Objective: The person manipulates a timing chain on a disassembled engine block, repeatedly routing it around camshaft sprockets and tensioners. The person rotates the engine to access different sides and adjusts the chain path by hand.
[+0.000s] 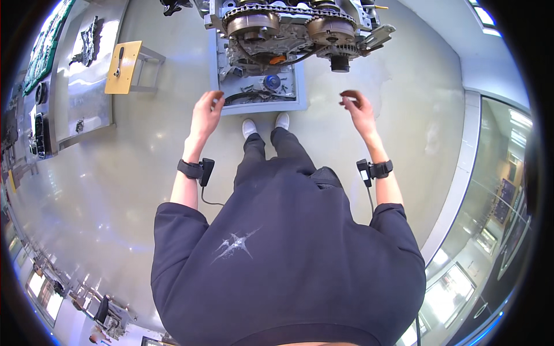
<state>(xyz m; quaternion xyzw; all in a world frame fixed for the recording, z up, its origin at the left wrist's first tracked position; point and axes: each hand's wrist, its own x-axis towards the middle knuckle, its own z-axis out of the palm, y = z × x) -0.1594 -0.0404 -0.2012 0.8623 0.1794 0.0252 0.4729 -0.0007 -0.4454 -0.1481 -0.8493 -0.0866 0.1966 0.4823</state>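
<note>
- Dark sweater and trousers nearest; white shoes (pixel 265 124) planted just short of the tray (pixel 300 102), toes at its near edge.
- Left hand (pixel 206 113) raised at the tray's left near corner, fingers curled; whether anything sits in them, cannot tell.
- Right hand (pixel 356 107) lifted right of the tray, pinching a small white part (pixel 350 99) between thumb and fingers, held clear of everything, probably for a look.
- Wrist bands with cabled units on both forearms.
- Loose parts lying in the tray under the engine (pixel 294 29), likely to catch drops.
- Bare floor (pixel 144 173) wide on both sides; yellow stool (pixel 124 66) well left of the tray.
</note>
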